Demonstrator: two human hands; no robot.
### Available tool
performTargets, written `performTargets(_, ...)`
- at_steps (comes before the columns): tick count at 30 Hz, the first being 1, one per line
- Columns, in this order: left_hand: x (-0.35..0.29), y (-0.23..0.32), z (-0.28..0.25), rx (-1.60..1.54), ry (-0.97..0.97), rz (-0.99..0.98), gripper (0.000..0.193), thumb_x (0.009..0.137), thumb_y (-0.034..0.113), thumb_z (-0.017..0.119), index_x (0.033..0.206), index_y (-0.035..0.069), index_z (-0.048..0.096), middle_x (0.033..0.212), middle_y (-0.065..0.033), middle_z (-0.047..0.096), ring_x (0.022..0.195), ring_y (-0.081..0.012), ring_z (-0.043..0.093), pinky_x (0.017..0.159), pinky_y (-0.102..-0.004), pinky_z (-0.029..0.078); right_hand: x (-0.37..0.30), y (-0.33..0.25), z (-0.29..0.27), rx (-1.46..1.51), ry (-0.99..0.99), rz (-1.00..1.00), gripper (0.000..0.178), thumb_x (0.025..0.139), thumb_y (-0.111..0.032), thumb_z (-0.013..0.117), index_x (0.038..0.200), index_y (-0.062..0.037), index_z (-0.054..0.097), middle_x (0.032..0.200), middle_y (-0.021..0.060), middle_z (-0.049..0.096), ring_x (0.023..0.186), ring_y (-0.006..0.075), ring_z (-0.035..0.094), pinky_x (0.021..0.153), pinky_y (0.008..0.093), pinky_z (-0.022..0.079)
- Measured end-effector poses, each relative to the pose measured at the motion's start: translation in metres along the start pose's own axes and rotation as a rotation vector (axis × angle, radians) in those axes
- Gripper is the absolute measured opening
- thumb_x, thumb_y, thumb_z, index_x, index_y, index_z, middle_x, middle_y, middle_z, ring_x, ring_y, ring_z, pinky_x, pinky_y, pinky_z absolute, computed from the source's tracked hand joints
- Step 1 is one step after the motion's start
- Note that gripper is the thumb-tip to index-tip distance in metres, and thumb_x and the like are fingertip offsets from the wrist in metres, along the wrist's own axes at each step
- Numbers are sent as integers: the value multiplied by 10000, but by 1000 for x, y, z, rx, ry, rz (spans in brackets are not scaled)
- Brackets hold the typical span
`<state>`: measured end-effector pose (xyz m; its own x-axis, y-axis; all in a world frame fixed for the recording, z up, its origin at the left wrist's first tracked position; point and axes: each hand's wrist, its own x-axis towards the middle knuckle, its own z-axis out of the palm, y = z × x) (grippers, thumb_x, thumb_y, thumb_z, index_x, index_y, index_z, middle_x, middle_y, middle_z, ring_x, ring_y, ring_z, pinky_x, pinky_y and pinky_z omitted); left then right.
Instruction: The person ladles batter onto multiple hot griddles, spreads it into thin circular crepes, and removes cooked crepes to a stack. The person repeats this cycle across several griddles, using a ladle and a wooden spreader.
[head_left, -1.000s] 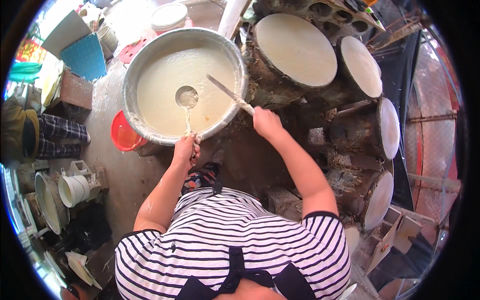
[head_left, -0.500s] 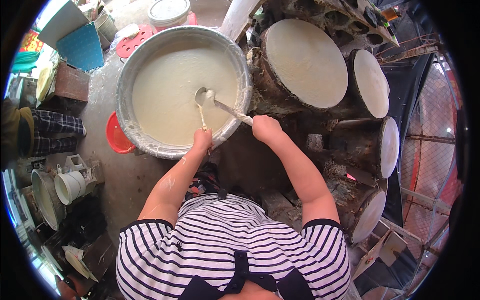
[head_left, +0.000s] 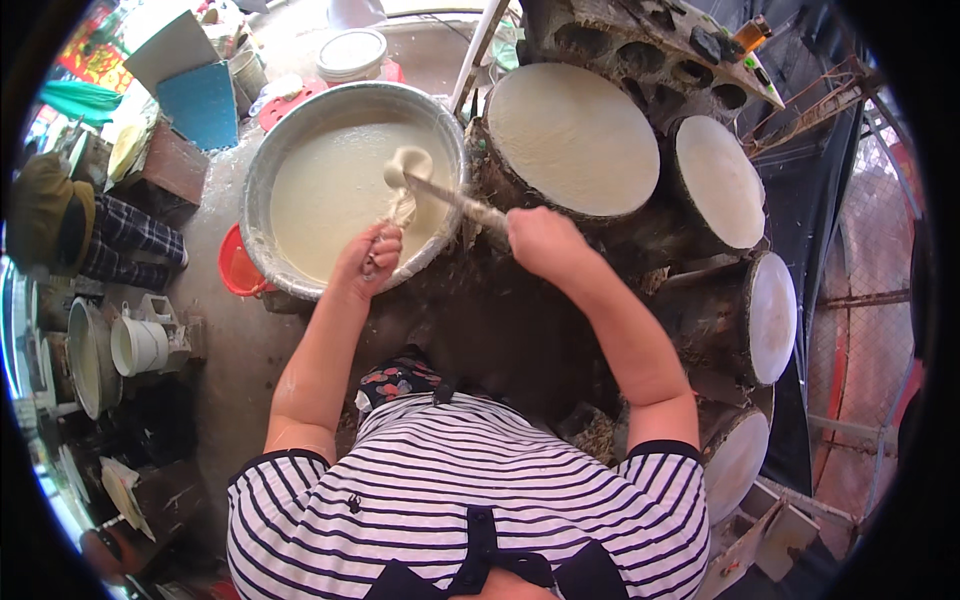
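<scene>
My left hand [head_left: 370, 258] is closed round the handle of a batter-coated ladle [head_left: 400, 207] at the near rim of a wide metal basin [head_left: 256, 215]. Pale, thick batter [head_left: 325, 180] fills much of the basin. My right hand [head_left: 545, 242] grips a long flat stick [head_left: 455, 198], which reaches leftward over the basin. Its far end meets or crosses the ladle's bowl, where motion blur hides the exact contact. Both tools appear above the batter.
Several drum-like stands with round pale tops, such as a large one [head_left: 575, 140], line the right side. A red bucket [head_left: 240, 262] stands left of the basin, a lidded white tub [head_left: 350, 55] behind it. A person in plaid trousers [head_left: 130, 240] is at far left.
My left hand has drawn toward me and slightly left with the ladle. The stick still meets the ladle's head, now blurred by motion. The whole view has shifted a little.
</scene>
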<state>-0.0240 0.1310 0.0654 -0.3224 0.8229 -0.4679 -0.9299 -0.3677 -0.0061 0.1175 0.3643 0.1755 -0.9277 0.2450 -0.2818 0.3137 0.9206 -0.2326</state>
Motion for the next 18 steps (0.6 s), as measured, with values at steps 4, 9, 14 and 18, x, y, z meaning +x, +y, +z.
performTargets(4, -61, -1, 69, 167, -267, 99, 205, 967, 204, 401, 848, 37, 403, 709, -3, 436, 449, -53, 360, 331, -196, 319, -35, -3, -90, -90, 256, -178, 127, 814, -71, 488, 859, -25, 598, 739, 195, 623, 687, 354, 630, 610, 455, 500)
performTargets(9, -128, -31, 118, 650, -7, 529, 197, 958, 210, 423, 849, 46, 419, 654, 1, 420, 435, -53, 360, 313, -191, 308, -68, 4, -99, -154, 707, -326, 196, 824, -108, 543, 1007, -105, 613, 701, 116, 574, 622, 279, 605, 531, 381, 487)
performTargets(14, -100, 5, 28, 303, 65, 232, 168, 957, 183, 419, 847, 55, 420, 659, 11, 397, 440, -45, 342, 317, -186, 270, -47, 67, 18, -205, 667, -296, 314, 820, -87, 581, 1130, -130, 585, 746, 65, 552, 598, 235, 573, 503, 342, 471)
performTargets(18, -102, -2, 8, 245, 173, 58, 174, 958, 187, 425, 843, 57, 421, 611, 29, 349, 432, -36, 307, 327, -173, 225, -63, 47, 38, 199, 980, -259, 273, 819, -43, 601, 1090, -75, 588, 747, 89, 543, 608, 274, 567, 517, 344, 464)
